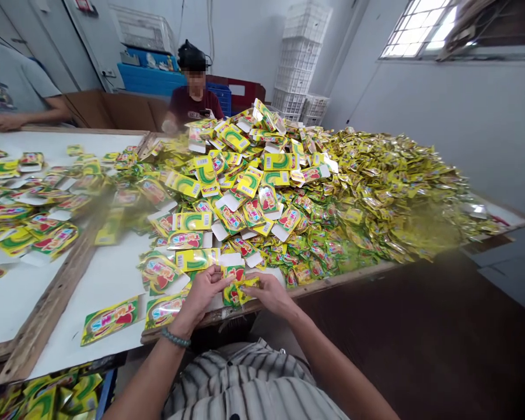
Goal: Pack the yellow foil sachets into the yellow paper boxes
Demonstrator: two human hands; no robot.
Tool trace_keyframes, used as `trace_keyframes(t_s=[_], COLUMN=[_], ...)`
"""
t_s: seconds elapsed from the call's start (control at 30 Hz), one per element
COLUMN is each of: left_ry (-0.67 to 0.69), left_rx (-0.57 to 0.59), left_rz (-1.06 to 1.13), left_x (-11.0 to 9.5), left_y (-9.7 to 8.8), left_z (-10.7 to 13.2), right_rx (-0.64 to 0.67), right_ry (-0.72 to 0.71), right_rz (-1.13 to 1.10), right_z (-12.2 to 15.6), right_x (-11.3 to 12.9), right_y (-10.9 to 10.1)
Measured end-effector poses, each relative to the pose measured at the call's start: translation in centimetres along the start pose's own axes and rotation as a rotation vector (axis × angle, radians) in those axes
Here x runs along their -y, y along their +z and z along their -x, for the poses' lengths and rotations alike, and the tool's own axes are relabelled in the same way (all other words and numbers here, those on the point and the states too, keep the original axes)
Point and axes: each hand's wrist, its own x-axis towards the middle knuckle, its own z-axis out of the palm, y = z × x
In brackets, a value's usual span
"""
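At the lower centre of the frame a small printed carton (233, 273) sits between the two hands, just above the table's wooden edge; its long axis seems to run up and down the frame, and a yellow packet (248, 287) lies at its lower right side, overlapping it in this view — whether the packet is in front of the carton or partly inside it, I cannot tell; the carton is nearer the left hand, the packet nearer the right; the left hand (206, 291) comes in from the lower left, thumb and fingers pinched on the carton's left side; the right hand (269, 293) comes from the lower right, its fingertips closed on the packet; the two hands are close together, with only the carton and packet between them; to the upper left of the hands rises a heap of cartons (192, 220), to the upper right a broad mound of packets (398, 192); one loose carton (109, 319) lies flat at the lower left, well apart from the right hand, on the white tabletop (118, 271)
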Motion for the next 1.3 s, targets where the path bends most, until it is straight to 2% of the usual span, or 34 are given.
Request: trace_keyframes(t_s=[0.07, 0.13, 0.2, 0.23, 0.4, 0.53, 0.67, 0.8, 0.93, 1.0, 1.1, 1.3], left_ry=[0.030, 0.073, 0.114, 0.131, 0.134, 0.127, 0.113, 0.106, 0.114, 0.129, 0.139, 0.114], left_rx=[0.004, 0.040, 0.061, 0.059, 0.101, 0.142, 0.158, 0.181, 0.216, 0.226, 0.229, 0.250], left_rz=[-0.055, -0.150, -0.240, -0.269, -0.259, -0.200, -0.168, -0.155, -0.180, -0.189, -0.199, -0.094], left_x=[0.5, 0.4, 0.2, 0.2, 0.0, 0.2, 0.6, 0.6, 0.2, 0.1, 0.0, 0.2], left_y=[-0.1, -0.3, -0.3, -0.2, 0.2, -0.1, -0.4, -0.2, 0.1, 0.1, -0.2, -0.3], left_z=[0.0, -0.1, -0.2, -0.2, -0.1, -0.3, -0.6, -0.6, -0.8, -1.0, -1.2, -0.9], right_rx=[-0.079, -0.224, -0.327, -0.327, -0.140, -0.048, 0.013, 0.071, 0.250, 0.283, 0.291, 0.228], right_ry=[0.008, -0.005, -0.078, -0.123, -0.237, -0.299, -0.309, -0.302, -0.405, -0.419, -0.418, -0.362], right_rz=[-0.004, -0.043, -0.017, 0.053, 0.567, 0.626, 0.658, 0.821, 1.043, 1.125, 1.155, 0.974], right_z=[0.2, -0.2, -1.1, -1.6, -3.9, -4.9, -5.5, -5.9, -6.7, -7.2, -7.5, -6.4], right_x=[0.7, 1.9, 3.1, 3.8, 6.5, 7.5, 7.2, 7.2, 8.2, 8.6, 8.5, 8.0], right_y=[-0.8, -1.7, -2.3, -2.5, -3.2, -3.0, -2.8, -3.0, -2.8, -2.2, -1.5, -1.6])
